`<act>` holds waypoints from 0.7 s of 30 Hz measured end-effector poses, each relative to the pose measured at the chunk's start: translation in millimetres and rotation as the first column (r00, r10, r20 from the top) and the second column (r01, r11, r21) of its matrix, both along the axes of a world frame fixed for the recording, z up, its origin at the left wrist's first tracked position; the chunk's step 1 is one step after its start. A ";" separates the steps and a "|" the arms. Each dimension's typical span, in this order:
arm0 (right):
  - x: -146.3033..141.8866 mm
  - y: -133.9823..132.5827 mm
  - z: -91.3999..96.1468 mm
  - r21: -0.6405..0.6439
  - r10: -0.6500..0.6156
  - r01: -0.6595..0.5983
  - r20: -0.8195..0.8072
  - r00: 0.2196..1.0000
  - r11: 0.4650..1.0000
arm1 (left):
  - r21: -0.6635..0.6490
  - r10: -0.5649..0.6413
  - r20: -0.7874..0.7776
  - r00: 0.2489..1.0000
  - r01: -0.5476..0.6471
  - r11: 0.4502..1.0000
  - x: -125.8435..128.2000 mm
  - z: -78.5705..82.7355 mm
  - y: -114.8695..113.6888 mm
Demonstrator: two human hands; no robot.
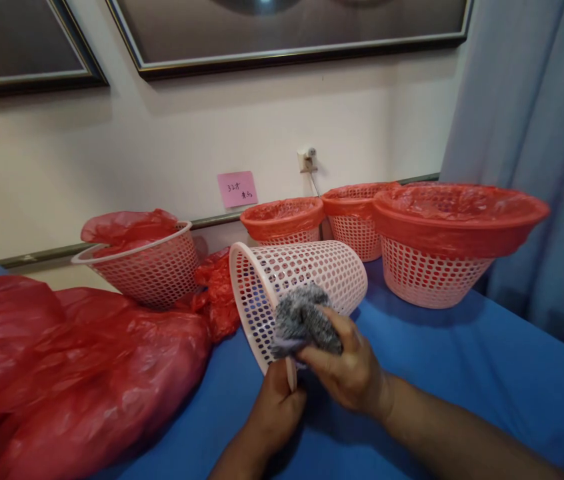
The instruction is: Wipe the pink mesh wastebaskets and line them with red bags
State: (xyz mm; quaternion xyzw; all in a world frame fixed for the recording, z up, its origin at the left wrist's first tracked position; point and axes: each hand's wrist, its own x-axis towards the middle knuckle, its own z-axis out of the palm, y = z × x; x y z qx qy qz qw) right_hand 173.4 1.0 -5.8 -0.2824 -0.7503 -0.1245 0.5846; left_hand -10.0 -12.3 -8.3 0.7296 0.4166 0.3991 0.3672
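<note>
A pink perforated plastic basket [312,270] lies on its side on the blue surface [462,360], its mouth turned toward me and to the left. My left hand [275,410] is closed on the near part of its rim. My right hand [349,363] grips a grey cloth [299,317] and presses it against the basket's rim and outer wall. Part of the cloth is hidden under my fingers.
Three upright pink baskets lined with red bags stand at the back: a small one [282,223], a middle one [355,220], a large one [457,240]. Another basket [145,263] with a loose red bag sits left. Red plastic bags [77,373] are heaped at the left. A grey curtain hangs at the right.
</note>
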 end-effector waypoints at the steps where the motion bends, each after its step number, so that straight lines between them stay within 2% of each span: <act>1: 9.2 13.5 -2.8 -0.053 -0.059 0.057 -0.034 0.998 0.997 | -0.020 -0.021 0.003 1.000 0.021 1.000 0.6 2.9 1.3; 2: 20.4 29.8 -6.7 -0.120 -0.128 0.118 -0.075 0.989 0.986 | -0.042 -0.035 0.014 0.999 0.036 0.998 1.5 5.9 2.4; 5: 54.4 77.9 -20.4 -0.404 -0.350 0.236 -0.237 0.906 0.884 | -0.064 -0.048 -0.027 0.998 0.046 0.997 5.0 12.1 4.0; 7: 64.7 92.3 -25.0 -0.445 -0.385 0.233 -0.291 0.876 0.865 | -0.066 -0.062 -0.087 0.994 0.056 0.996 7.4 12.5 4.1; 10: 52.1 73.3 -18.0 -0.331 -0.258 0.163 -0.267 0.929 0.930 | -0.030 -0.081 -0.165 0.983 0.077 0.997 10.1 10.7 4.1; 13: 25.7 26.9 -1.2 -0.153 0.015 -0.028 -0.084 0.996 0.988 | -0.001 -0.107 -0.187 0.977 0.109 0.994 9.8 10.5 2.4; 15: 14.0 0.4 8.4 -0.065 0.155 -0.154 0.016 0.988 0.986 | -0.034 -0.092 -0.150 0.984 0.088 0.996 6.9 12.0 -0.4; 17: 9.2 -14.7 13.7 -0.030 0.224 -0.223 0.088 0.971 0.974 | -0.080 -0.038 -0.057 0.998 0.034 0.996 2.3 14.8 -3.7; 21: 9.9 -12.7 11.5 -0.090 0.261 -0.246 0.219 0.940 0.965 | -0.099 0.066 0.137 0.988 -0.053 0.994 -8.0 22.1 -6.2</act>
